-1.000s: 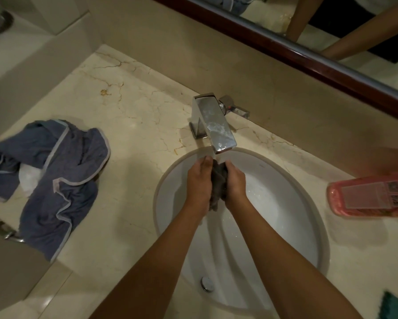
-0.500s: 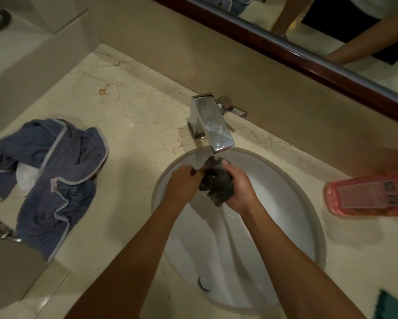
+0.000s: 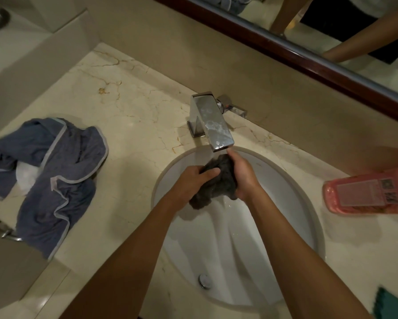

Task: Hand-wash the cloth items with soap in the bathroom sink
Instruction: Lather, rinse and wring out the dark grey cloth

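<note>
Both hands hold a dark grey cloth [image 3: 216, 180] over the sink [image 3: 292, 180], directly below the tap [image 3: 213, 122] spout. The left hand [image 3: 193, 180] grips the cloth's left side with curled fingers. The right hand [image 3: 243, 174] clasps its right side, fingertips near the spout. Blue shorts [image 3: 53, 171] lie on the counter [image 3: 136, 107] to the left. A pink bottle [image 3: 368, 192] lies on its side to the right.

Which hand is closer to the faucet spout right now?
Right. The right hand grips the dark cloth with its fingertips just under the faucet spout; the left hand holds the cloth lower and further left.
</note>
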### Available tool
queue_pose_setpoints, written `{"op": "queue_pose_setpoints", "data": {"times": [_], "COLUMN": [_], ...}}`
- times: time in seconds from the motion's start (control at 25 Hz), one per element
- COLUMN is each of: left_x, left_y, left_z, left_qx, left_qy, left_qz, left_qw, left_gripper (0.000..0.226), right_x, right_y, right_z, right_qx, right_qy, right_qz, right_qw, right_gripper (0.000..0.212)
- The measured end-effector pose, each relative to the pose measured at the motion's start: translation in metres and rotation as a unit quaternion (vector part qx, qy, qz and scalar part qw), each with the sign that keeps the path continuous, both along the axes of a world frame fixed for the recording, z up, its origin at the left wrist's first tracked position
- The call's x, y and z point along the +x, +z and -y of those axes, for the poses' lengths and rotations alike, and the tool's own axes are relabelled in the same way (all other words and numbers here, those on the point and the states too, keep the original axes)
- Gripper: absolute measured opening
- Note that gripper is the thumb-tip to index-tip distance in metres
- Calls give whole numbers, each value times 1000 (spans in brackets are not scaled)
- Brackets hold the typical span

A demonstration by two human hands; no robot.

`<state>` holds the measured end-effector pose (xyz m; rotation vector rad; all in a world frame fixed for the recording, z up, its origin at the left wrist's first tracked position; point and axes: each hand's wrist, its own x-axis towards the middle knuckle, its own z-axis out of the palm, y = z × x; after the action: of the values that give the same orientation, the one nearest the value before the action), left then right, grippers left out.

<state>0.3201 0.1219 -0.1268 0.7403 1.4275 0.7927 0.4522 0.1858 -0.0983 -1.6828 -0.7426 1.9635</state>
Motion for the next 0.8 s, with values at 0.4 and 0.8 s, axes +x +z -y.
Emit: {"op": "queue_pose_setpoints", "data": {"times": [0.4,0.8], "left_x": [-12,-5], "left_y": [-1,-2], "left_z": [5,5], "left_qx": [-43,13], "left_qy": [117,224], "left_qz": [238,375], "left_qw": [963,900], "left_gripper": [29,45], "right_x": [5,-9], "right_y": [-30,-34], "right_z": [7,36], "right_qx": [50,-139], "right_qy": [9,-41], "right_qz": [-19,-192], "right_qw": [999,971], "right_gripper": [32,67]}}
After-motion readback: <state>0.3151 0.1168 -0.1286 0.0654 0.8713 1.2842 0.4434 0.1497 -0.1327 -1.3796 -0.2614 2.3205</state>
